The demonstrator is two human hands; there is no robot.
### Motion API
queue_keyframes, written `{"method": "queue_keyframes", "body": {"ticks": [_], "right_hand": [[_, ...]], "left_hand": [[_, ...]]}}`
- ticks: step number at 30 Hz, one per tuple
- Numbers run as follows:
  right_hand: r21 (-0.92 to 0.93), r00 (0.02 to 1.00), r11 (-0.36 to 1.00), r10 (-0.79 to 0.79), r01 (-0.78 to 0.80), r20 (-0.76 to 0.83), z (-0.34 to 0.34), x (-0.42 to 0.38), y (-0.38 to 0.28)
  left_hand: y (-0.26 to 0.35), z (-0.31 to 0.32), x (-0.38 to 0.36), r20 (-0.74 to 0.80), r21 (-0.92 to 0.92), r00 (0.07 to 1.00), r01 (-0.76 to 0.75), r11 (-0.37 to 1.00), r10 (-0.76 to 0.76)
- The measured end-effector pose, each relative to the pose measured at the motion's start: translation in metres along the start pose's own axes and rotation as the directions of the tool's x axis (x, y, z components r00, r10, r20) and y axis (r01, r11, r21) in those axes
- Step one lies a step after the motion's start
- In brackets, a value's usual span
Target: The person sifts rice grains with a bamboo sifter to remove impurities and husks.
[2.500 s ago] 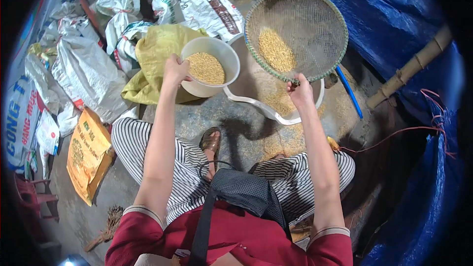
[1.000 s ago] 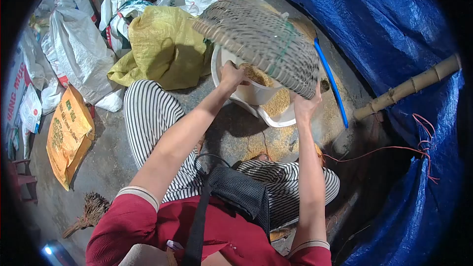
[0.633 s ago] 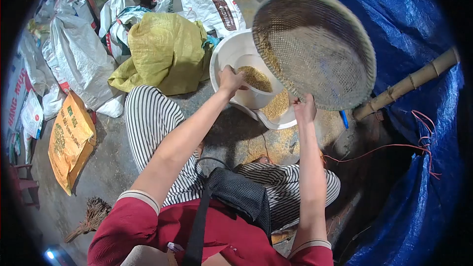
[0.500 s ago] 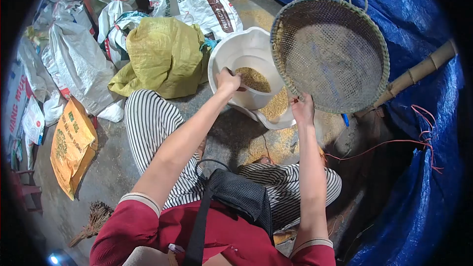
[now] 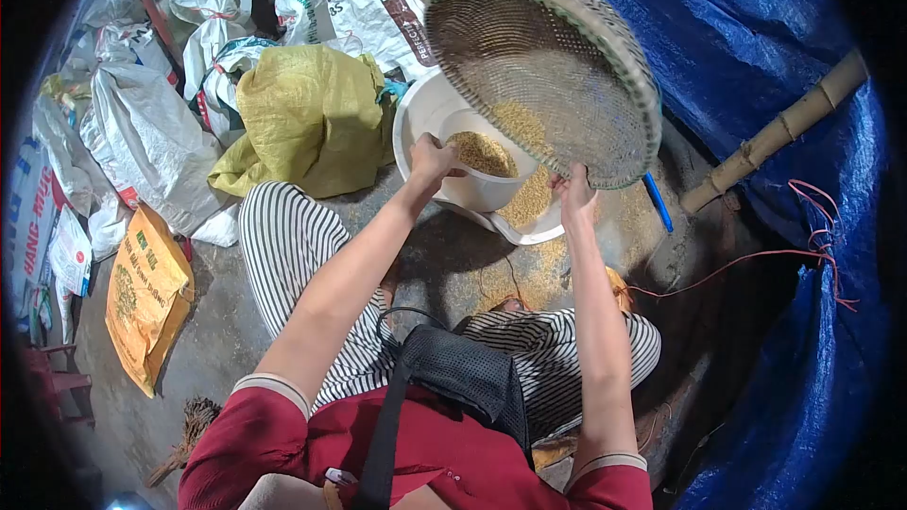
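My left hand (image 5: 434,161) grips the near-left rim of a small white plastic tub (image 5: 470,193) with grain (image 5: 483,153) in it. The tub sits inside a larger white basin (image 5: 410,123), beside loose golden grain (image 5: 526,204) on the basin's bottom. My right hand (image 5: 574,195) is closed on the near rim of a round woven bamboo basket (image 5: 539,47). It is tilted, its mouth facing left toward the basin and its left side overlapping the basin in this view. Yellow grain shows at its lower left edge.
Tied white sacks (image 5: 151,137) and a crumpled yellow-green sack (image 5: 307,113) stand at the left. An orange bag (image 5: 149,297) and a small broom (image 5: 187,439) lie on the floor. Blue tarp (image 5: 756,38) and a bamboo pole (image 5: 779,132) border the right. Spilled grain (image 5: 472,288) lies before the basin.
The basket has moved left and tipped toward the basin, its loop handle swinging to the upper left. My left hand and the tub have hardly moved.
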State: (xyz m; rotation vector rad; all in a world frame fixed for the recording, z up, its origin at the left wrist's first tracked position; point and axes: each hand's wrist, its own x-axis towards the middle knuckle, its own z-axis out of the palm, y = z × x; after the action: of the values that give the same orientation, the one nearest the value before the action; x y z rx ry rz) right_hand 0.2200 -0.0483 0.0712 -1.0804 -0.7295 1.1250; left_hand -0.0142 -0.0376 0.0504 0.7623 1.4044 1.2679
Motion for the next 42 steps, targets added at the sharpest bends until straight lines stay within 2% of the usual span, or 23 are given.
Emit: {"method": "queue_keyframes", "body": {"ticks": [1, 5, 7, 8, 10, 11, 13, 15, 17, 18, 19, 21, 25, 27, 30, 32, 33, 36, 37, 39, 41, 42], "right_hand": [[0.007, 0.998, 0.998, 0.054, -0.054, 0.019, 0.004, -0.004, -0.003], [-0.062, 0.999, 0.998, 0.032, -0.033, -0.016, 0.005, -0.003, -0.003], [-0.452, 0.955, 0.875, -0.261, 0.171, -0.143, -0.002, 0.008, 0.007], [-0.447, 0.954, 0.878, -0.26, 0.169, -0.151, -0.005, 0.01, 0.015], [-0.22, 0.911, 0.898, -0.405, 0.38, -0.08, -0.004, 0.01, 0.017], [-0.223, 0.912, 0.898, -0.403, 0.378, -0.075, -0.005, 0.009, 0.018], [-0.386, 0.927, 0.878, -0.354, 0.283, -0.124, 0.017, -0.014, -0.002], [-0.34, 0.938, 0.899, -0.33, 0.277, -0.108, 0.011, -0.011, -0.004], [-0.247, 0.958, 0.945, -0.253, 0.215, -0.133, 0.0, 0.0, 0.004], [-0.13, 0.964, 0.985, -0.138, 0.11, -0.226, 0.011, -0.008, -0.009], [-0.13, 0.967, 0.986, -0.133, 0.106, -0.218, 0.01, -0.005, -0.009], [0.088, 0.955, 0.985, 0.168, -0.151, -0.243, 0.002, 0.002, -0.008], [0.221, 0.922, 0.944, 0.296, -0.243, -0.248, -0.004, 0.01, 0.007], [0.317, 0.832, 0.868, 0.473, -0.383, -0.289, -0.005, 0.019, 0.016], [0.35, 0.801, 0.821, 0.545, -0.451, -0.247, -0.006, 0.025, 0.033], [0.346, 0.796, 0.814, 0.557, -0.467, -0.236, 0.004, 0.02, 0.036], [0.334, 0.797, 0.813, 0.561, -0.477, -0.226, 0.011, 0.019, 0.038], [0.359, 0.769, 0.791, 0.591, -0.495, -0.244, 0.023, 0.021, 0.047], [0.371, 0.757, 0.78, 0.606, -0.504, -0.247, 0.027, 0.022, 0.051], [0.396, 0.739, 0.736, 0.649, -0.549, -0.182, 0.029, 0.026, 0.058], [0.42, 0.716, 0.69, 0.687, -0.589, -0.125, 0.031, 0.026, 0.062], [0.418, 0.714, 0.681, 0.693, -0.601, -0.103, 0.031, 0.023, 0.062]], "left_hand": [[-0.001, 0.0, 0.0, -0.01, -0.01, 1.0, -0.001, 1.0, 0.001], [0.001, 0.001, -0.001, -0.016, 0.03, 1.0, 0.002, 1.0, -0.001], [-0.005, 0.001, 0.004, 0.0, 0.022, 1.0, -0.01, 1.0, 0.01], [-0.009, 0.001, 0.007, 0.015, 0.013, 1.0, -0.02, 1.0, 0.02], [-0.003, 0.0, 0.006, 0.003, 0.045, 1.0, 0.0, 0.999, -0.001], [-0.002, -0.001, 0.004, -0.018, 0.075, 1.0, 0.027, 0.997, -0.025], [-0.004, 0.0, 0.004, -0.01, 0.083, 1.0, 0.014, 0.996, -0.013], [-0.006, -0.002, 0.003, 0.002, 0.095, 1.0, 0.003, 0.995, -0.004], [-0.005, -0.004, 0.003, 0.048, 0.025, 0.999, 0.009, 1.0, -0.01], [0.0, -0.006, 0.001, 0.041, 0.022, 0.999, 0.007, 1.0, -0.008], [0.004, -0.009, -0.001, -0.003, 0.018, 1.0, 0.008, 1.0, -0.008], [0.013, -0.02, -0.003, -0.058, 0.015, 0.998, 0.013, 1.0, -0.013], [0.049, -0.076, 0.002, -0.048, 0.223, 0.993, -0.097, 0.97, 0.11], [0.067, -0.116, 0.007, -0.019, 0.282, 0.99, -0.126, 0.951, 0.136], [0.07, -0.177, 0.013, -0.028, 0.337, 0.989, -0.131, 0.933, 0.148], [0.066, -0.207, 0.008, -0.114, 0.436, 0.982, -0.089, 0.896, 0.152], [0.062, -0.217, 0.006, -0.118, 0.442, 0.981, -0.086, 0.893, 0.153], [0.023, -0.248, 0.019, -0.158, 0.526, 0.987, 0.094, 0.845, -0.012], [0.011, -0.245, 0.017, -0.166, 0.523, 0.986, 0.099, 0.846, -0.013], [-0.018, -0.236, 0.012, -0.308, 0.527, 0.951, 0.161, 0.835, 0.011], [-0.077, -0.239, 0.027, -0.341, 0.35, 0.939, 0.163, 0.922, -0.037], [-0.103, -0.24, 0.03, -0.34, 0.347, 0.94, 0.165, 0.923, -0.04]]}}
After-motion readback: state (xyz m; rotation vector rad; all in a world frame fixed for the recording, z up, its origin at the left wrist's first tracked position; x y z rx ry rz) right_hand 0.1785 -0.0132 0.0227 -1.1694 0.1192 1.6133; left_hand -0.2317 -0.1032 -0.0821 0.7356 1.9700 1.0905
